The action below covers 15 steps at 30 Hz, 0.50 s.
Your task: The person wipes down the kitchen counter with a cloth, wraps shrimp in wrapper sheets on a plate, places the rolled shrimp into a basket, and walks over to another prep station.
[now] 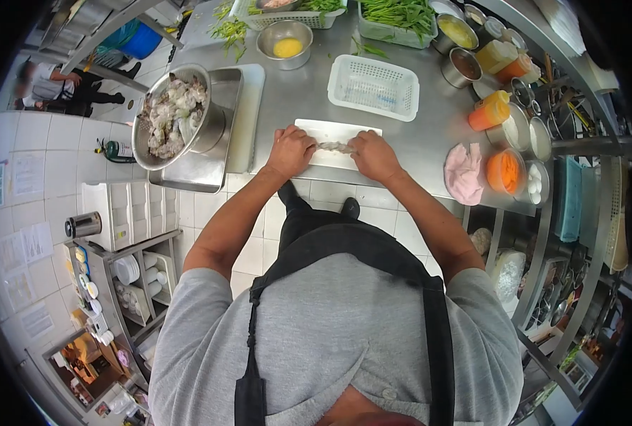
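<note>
Strip of greyish raw food [336, 147] spans the gap between the two hands, long axis roughly crosswise to the body. Left hand [292, 150] at its left end, right hand [374, 153] at its right end; neither nearer, strip shared between them. Both hands curled, fingers pinched on the ends; exact fingertip placing too small to read. Under strip and fingers, a white tray [338, 130], long side running the same way as the strip. Whether the strip touches the tray or hangs just above: cannot tell.

Containers. Just beyond the right hand, away from the body: white perforated basket [374, 112]. Farther out, ahead of the left hand: steel bowl [265, 47] holding yellow liquid [287, 47]. Off to the left of the left hand: large steel bowl [140, 153] heaped with pale, dark-flecked raw pieces [172, 117], standing over a metal tray [188, 180]; white board [248, 106] between that tray and the left hand. Right of the right hand, along the table [422, 160]: pink cloth [463, 174], then round tub [497, 187] of orange shreds [503, 170]. Well ahead of the right hand: bin [401, 37] of green stalks [399, 15].
</note>
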Motion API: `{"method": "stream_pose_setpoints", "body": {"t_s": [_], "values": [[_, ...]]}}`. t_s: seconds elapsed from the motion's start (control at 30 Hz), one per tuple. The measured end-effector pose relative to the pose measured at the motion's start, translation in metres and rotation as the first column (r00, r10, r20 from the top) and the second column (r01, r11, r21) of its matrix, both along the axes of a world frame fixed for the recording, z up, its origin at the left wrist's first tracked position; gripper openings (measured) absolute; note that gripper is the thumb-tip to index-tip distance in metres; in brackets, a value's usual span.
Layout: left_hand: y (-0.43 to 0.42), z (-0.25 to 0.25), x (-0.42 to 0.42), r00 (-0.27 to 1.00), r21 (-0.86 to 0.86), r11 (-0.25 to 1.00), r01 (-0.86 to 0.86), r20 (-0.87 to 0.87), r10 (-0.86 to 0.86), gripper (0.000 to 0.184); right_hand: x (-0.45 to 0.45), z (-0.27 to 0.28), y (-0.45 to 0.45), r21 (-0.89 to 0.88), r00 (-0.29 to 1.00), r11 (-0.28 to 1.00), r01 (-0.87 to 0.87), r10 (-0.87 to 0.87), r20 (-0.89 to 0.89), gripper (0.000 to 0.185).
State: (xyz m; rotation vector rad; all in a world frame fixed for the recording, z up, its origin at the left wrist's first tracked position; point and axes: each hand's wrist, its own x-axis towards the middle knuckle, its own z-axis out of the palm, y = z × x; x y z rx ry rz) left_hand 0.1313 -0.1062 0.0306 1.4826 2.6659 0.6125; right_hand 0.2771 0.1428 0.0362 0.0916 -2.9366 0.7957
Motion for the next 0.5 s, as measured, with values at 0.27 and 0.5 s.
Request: {"method": "stream_pose_setpoints", "body": {"t_s": [0.27,0.5], "values": [[0.015,0.047,-0.007,0.993,-0.013,0.993,0.116,0.026,-0.116,0.008,0.009,0.034,0.005,-0.14,0.983,0.979,0.151,-0.133,0.128,0.016],[0.138,0.075,-0.07,0.999,0.0,0.999,0.045,-0.017,-0.045,0.009,-0.06,0.065,0.107,0.058,0.967,0.967,0.25,-0.246,-0.063,0.016]]}}
